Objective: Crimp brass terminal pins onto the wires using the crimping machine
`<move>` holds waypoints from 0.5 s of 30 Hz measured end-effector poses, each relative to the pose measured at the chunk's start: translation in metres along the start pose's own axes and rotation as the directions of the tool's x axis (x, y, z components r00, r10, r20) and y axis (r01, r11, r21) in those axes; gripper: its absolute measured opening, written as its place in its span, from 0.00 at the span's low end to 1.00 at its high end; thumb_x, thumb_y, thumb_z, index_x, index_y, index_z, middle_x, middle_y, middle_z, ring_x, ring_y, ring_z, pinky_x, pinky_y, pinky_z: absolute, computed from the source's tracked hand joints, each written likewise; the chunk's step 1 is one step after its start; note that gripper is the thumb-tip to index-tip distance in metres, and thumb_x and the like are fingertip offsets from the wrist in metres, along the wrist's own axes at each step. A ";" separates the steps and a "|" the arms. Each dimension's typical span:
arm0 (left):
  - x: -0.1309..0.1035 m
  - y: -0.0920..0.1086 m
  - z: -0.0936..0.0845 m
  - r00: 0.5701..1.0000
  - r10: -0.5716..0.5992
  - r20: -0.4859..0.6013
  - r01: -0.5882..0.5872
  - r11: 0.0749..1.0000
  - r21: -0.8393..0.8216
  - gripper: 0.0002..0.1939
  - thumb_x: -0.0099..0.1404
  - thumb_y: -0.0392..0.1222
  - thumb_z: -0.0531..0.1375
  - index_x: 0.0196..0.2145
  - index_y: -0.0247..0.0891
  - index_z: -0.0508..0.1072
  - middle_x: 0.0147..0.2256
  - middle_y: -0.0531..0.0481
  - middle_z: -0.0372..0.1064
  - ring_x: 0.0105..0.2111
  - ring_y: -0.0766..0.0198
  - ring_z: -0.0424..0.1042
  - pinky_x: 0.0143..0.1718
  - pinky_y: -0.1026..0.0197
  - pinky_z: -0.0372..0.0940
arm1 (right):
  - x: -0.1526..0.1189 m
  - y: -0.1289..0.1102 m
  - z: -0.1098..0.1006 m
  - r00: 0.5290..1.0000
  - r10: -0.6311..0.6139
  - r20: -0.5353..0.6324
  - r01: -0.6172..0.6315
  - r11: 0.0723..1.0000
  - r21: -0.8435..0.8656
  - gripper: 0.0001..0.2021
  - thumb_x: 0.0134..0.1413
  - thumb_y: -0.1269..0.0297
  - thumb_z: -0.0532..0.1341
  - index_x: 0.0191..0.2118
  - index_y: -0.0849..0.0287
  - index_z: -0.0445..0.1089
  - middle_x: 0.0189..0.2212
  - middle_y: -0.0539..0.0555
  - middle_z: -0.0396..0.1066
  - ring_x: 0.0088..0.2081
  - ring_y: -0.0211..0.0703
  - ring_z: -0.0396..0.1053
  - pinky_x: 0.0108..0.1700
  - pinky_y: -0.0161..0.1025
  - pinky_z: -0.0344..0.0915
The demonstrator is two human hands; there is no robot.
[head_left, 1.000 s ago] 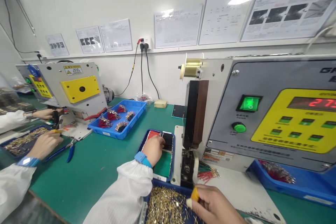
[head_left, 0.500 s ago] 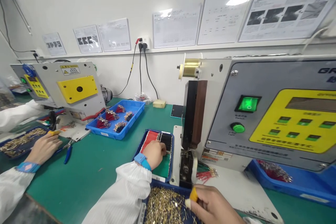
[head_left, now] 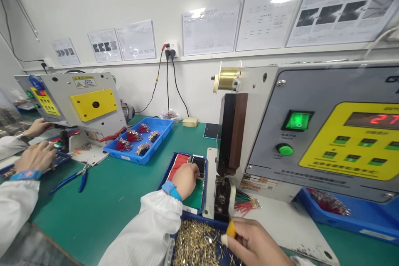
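Note:
My left hand (head_left: 185,179), with a blue wristband, reaches over a blue tray of short wires (head_left: 170,178). Its fingers are curled together at the black wires (head_left: 199,165) on the tray's right side; what they pinch is hidden. Red wires (head_left: 179,161) lie left of it and green wires (head_left: 193,198) in front. My right hand (head_left: 254,239) is low, at the right edge of a tray of loose gold metal terminals (head_left: 195,243). Yellow and pale finger covers are on its thumb and finger, which are pressed together; any small piece between them cannot be made out.
A crimping machine (head_left: 226,133) with a lit green switch rises right of the trays. Finished wires (head_left: 247,205) lie on its base plate. Blue trays of bundled wires stand at back (head_left: 140,158) and right (head_left: 368,226). Blue-handled pliers (head_left: 82,179) lie near a co-worker's hands (head_left: 37,156).
My hands stay in nearly the same places. Red digits now show on the machine's display. The co-worker's nearer hand has moved left and away from the pliers, and their other hand has come into sight.

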State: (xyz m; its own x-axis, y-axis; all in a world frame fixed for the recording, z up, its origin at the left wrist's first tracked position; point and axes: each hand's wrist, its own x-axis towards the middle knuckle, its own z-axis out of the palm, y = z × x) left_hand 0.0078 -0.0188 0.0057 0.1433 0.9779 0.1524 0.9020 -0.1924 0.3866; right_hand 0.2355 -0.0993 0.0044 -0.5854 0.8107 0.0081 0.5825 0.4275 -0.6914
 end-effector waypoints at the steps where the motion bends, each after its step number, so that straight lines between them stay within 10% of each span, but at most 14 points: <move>1: 0.001 0.000 0.001 1.000 -0.006 -0.016 0.006 1.000 -0.004 0.10 0.65 0.31 0.54 0.36 0.37 0.75 0.36 0.45 0.72 0.39 0.57 0.70 0.40 0.59 0.61 | 0.000 0.000 0.000 1.000 0.002 -0.002 -0.002 1.000 -0.002 0.19 0.60 0.54 0.57 0.21 0.57 0.61 0.23 0.49 0.65 0.26 0.39 0.61 0.30 0.33 0.57; 15: 0.014 -0.009 0.019 0.988 0.015 -0.153 -0.008 0.999 0.043 0.12 0.61 0.28 0.56 0.25 0.37 0.76 0.31 0.45 0.69 0.36 0.57 0.65 0.36 0.58 0.58 | 0.002 -0.004 -0.002 0.999 0.034 0.012 -0.033 0.999 -0.035 0.17 0.58 0.61 0.56 0.21 0.57 0.53 0.22 0.48 0.61 0.25 0.38 0.61 0.29 0.34 0.53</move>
State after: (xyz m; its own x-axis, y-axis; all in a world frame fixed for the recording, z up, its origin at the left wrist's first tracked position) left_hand 0.0092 -0.0021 -0.0130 0.0926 0.9509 0.2955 0.9174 -0.1968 0.3459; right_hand 0.2337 -0.0984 0.0085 -0.5721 0.8198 -0.0235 0.6211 0.4144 -0.6652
